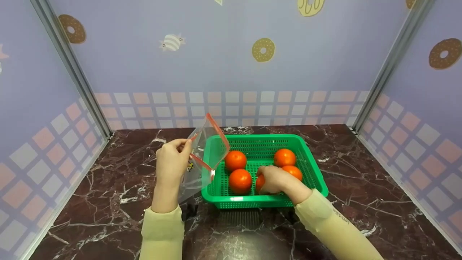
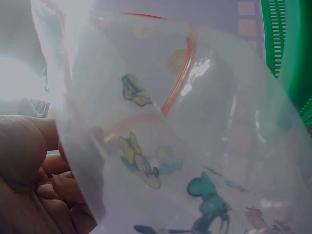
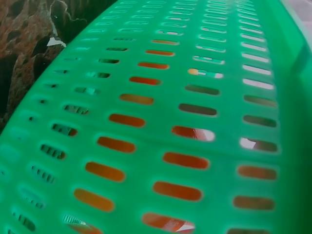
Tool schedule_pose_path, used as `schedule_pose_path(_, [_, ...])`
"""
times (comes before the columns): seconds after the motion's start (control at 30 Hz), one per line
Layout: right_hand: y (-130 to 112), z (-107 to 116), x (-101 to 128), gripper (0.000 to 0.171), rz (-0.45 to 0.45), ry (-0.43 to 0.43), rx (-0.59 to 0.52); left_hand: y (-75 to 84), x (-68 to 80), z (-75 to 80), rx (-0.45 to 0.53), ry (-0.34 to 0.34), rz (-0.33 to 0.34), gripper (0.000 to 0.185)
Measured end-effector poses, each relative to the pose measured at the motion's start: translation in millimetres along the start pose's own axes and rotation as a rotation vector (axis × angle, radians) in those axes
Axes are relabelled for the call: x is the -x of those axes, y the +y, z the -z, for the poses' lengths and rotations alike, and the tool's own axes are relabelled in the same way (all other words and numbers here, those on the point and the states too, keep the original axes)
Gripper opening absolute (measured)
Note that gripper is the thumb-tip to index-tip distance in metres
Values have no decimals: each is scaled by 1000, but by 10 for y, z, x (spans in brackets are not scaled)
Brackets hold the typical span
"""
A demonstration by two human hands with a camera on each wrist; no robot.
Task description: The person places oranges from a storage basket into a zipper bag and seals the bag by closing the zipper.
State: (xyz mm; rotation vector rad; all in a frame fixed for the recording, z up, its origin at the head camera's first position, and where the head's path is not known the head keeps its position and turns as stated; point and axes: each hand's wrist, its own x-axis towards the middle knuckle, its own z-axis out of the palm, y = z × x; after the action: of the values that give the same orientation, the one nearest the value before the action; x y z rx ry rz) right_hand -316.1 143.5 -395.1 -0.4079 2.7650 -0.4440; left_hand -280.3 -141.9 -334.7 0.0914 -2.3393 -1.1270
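Observation:
My left hand (image 1: pixel 171 160) pinches the rim of a clear plastic zip bag (image 1: pixel 200 180) between thumb and fingers. The bag's red-edged mouth gapes toward the right, and cartoon figures are printed on its film (image 2: pixel 209 146). Inside a green slotted basket (image 1: pixel 265 198), my right hand (image 1: pixel 276 180) curls its fingers round an orange (image 1: pixel 260 183), which the hand partly covers. Two more oranges sit left of that hand, one behind (image 1: pixel 235 160) and one in front (image 1: pixel 240 181). To its right lie another two, the farther orange (image 1: pixel 284 157) and a nearer, partly hidden orange (image 1: pixel 293 172).
Under everything is a dark red marbled tabletop (image 1: pixel 119 216). Patterned panels (image 1: pixel 231 72) stand at the back and both sides, joined by metal corner posts (image 1: pixel 77 72). In the right wrist view the basket's wall (image 3: pixel 161 131) fills most of the picture, orange showing through its slots.

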Motion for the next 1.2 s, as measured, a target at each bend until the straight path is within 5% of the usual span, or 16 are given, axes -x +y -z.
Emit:
schedule_pose_path(0.77, [-84,258,126,61,69,109,-171,-4,-6,4,-1,-10,7,27])
schedule_pose_path(1.2, [-239,467,192,63,79,171,-364,-3,-10,-6,-4,-12,15,27])
